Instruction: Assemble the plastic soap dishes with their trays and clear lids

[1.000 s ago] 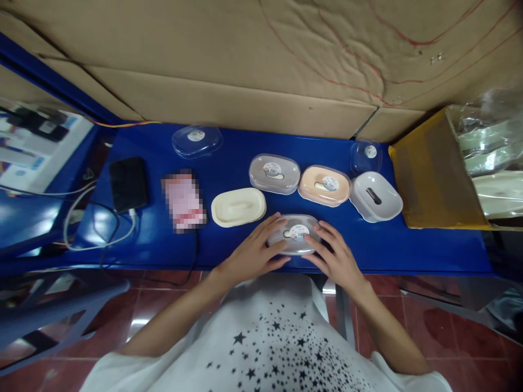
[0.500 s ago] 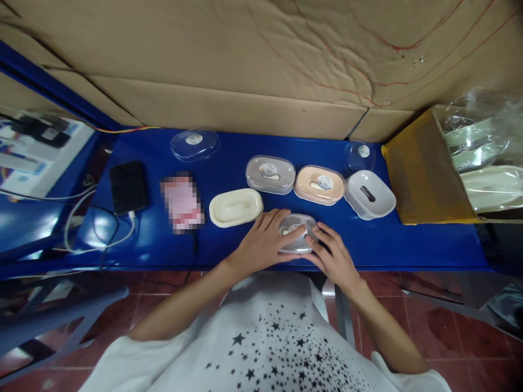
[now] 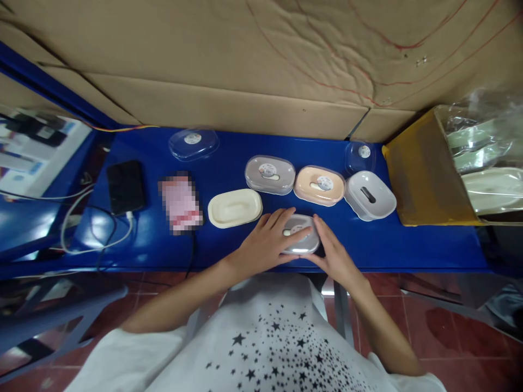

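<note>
A small grey oval soap dish (image 3: 305, 240) with a clear lid and a round sticker sits near the table's front edge. My left hand (image 3: 265, 239) grips its left side, thumb lying across the lid. Against the right end presses my right hand (image 3: 335, 251), fingers along the far side and thumb at the near edge. Left of my hands is a cream soap dish (image 3: 235, 208) without a lid. Behind the held dish stand a lidded grey soap dish (image 3: 261, 173) and a lidded peach one (image 3: 312, 190). A grey-white dish (image 3: 373, 197) with a dark slot is to the right.
Clear lids lie at the back left (image 3: 193, 147) and back right (image 3: 359, 159). A cardboard box (image 3: 425, 179) with bagged pieces stands at the right. Leftward are a blurred pink item (image 3: 180, 204), a black phone-like device (image 3: 126, 186) and a white cable (image 3: 65, 228). Cardboard (image 3: 204, 103) lines the back.
My right hand's fingers have slid from the top of the lid to the dish's right side and are drawn closer together. My left hand stays nearly in place.
</note>
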`<control>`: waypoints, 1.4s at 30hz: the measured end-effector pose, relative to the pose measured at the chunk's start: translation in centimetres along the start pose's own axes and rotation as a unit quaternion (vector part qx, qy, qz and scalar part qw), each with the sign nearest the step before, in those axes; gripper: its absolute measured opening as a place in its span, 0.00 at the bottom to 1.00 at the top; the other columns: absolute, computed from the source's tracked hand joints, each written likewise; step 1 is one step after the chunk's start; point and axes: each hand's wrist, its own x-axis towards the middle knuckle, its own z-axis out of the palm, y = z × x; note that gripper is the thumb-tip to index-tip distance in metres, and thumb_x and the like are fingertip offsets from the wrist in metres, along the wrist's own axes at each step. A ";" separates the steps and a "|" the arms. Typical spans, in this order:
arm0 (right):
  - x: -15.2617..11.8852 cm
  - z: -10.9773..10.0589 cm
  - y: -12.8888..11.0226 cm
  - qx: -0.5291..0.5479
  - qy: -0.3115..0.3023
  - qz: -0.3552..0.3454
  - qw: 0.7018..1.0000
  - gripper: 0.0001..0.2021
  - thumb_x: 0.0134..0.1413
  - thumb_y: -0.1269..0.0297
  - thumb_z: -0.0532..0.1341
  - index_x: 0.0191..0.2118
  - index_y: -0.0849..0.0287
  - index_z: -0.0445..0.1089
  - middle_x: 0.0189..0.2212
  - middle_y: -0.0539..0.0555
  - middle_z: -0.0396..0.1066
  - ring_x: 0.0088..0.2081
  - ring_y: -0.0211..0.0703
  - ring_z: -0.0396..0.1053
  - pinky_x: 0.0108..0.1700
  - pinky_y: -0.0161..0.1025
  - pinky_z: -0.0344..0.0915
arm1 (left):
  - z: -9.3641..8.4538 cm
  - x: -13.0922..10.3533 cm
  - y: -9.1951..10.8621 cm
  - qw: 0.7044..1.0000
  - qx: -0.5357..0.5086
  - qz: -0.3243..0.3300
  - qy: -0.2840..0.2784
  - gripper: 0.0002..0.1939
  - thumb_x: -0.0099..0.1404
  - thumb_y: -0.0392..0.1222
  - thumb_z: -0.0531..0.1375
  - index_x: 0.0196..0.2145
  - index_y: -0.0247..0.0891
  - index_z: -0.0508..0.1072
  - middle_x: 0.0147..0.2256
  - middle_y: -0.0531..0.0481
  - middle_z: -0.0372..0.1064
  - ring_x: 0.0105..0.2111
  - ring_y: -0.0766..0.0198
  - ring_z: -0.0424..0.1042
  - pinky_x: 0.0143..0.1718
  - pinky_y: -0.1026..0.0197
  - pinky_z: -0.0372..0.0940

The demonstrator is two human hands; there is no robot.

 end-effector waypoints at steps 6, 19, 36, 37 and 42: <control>-0.8 -0.6 -0.4 -0.024 0.026 -0.031 0.999 0.49 0.73 0.54 0.65 0.83 0.50 0.31 0.80 0.65 0.50 0.78 0.62 0.55 0.73 0.63 0.68 | -2.3 -1.3 -1.0 0.998 -0.055 -0.003 0.026 0.39 0.69 0.56 0.72 0.71 0.52 0.65 0.68 0.35 0.61 0.66 0.34 0.67 0.60 0.32 0.72; -2.5 -7.0 6.9 -0.260 0.200 0.084 0.941 0.27 0.74 0.55 0.63 0.73 0.51 0.66 0.63 0.63 0.76 0.67 0.65 0.70 0.71 0.70 0.59 | -9.2 0.9 -17.6 0.943 0.055 -0.321 0.064 0.45 0.69 0.60 0.73 0.73 0.42 0.61 0.68 0.39 0.63 0.67 0.32 0.66 0.64 0.26 0.68; -0.2 -0.5 -2.8 -0.026 0.201 -0.058 0.977 0.31 0.70 0.71 0.67 0.72 0.39 0.67 0.51 0.53 0.79 0.56 0.55 0.77 0.69 0.69 0.70 | -3.4 -5.8 -9.6 0.973 -0.009 -0.206 0.108 0.37 0.76 0.58 0.65 0.74 0.40 0.61 0.68 0.30 0.64 0.70 0.33 0.65 0.67 0.29 0.65; 1.0 -0.3 -3.1 -0.017 0.197 -0.067 0.978 0.30 0.69 0.71 0.67 0.72 0.39 0.67 0.51 0.53 0.79 0.56 0.55 0.77 0.70 0.69 0.69 | -2.3 -6.9 -7.9 0.976 -0.029 -0.197 0.090 0.44 0.72 0.59 0.68 0.76 0.41 0.58 0.70 0.28 0.61 0.71 0.30 0.64 0.68 0.25 0.64; 4.5 0.9 -4.7 -0.010 0.112 -0.147 0.983 0.30 0.71 0.71 0.65 0.72 0.41 0.66 0.52 0.52 0.80 0.59 0.52 0.76 0.76 0.69 0.62 | 1.9 -8.8 -3.1 0.946 -0.176 -0.198 0.185 0.71 0.61 0.48 0.79 0.81 0.52 0.31 0.78 0.25 0.38 0.78 0.33 0.49 0.71 0.27 0.62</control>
